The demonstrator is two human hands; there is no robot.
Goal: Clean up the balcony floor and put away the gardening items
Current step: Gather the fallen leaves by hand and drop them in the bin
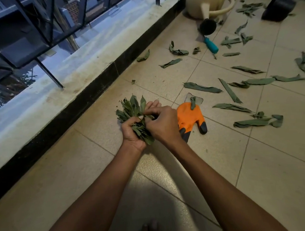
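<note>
My left hand grips a thick bunch of green leaves above the tiled floor. My right hand is curled over the bunch from the right and pinches leaves into it. An orange garden glove with dark fingertips lies flat just right of my hands, a leaf on its cuff. Several loose leaves are scattered over the tiles to the right and beyond. A teal-handled hand tool lies farther off, near a cream watering can at the top.
A low concrete ledge with a black base and a metal railing runs along the left. A dark object sits at the top right. My foot shows at the bottom edge.
</note>
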